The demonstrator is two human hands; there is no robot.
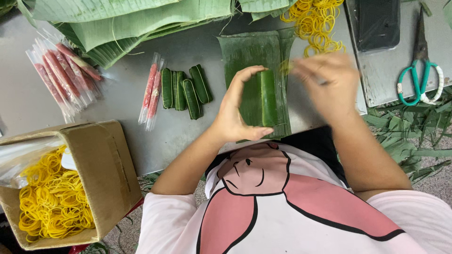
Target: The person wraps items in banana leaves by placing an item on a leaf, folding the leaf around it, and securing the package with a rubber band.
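left hand (238, 110) curled around a leaf-wrapped roll (268, 98) at frame centre, thumb and fingers pinching its ends over a flat banana leaf (245, 51). right hand (327, 84) blurred just right of it, fingers half curled, possibly holding a rubber band, can't tell. four finished rolls (184, 89) left of centre, yellow rubber bands (316, 21) top centre-right.

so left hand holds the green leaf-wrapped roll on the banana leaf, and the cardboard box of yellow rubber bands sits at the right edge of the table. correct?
Not quite. The head view shows the cardboard box of yellow rubber bands at the left edge, not the right. The left hand does hold the green leaf-wrapped roll on the banana leaf.
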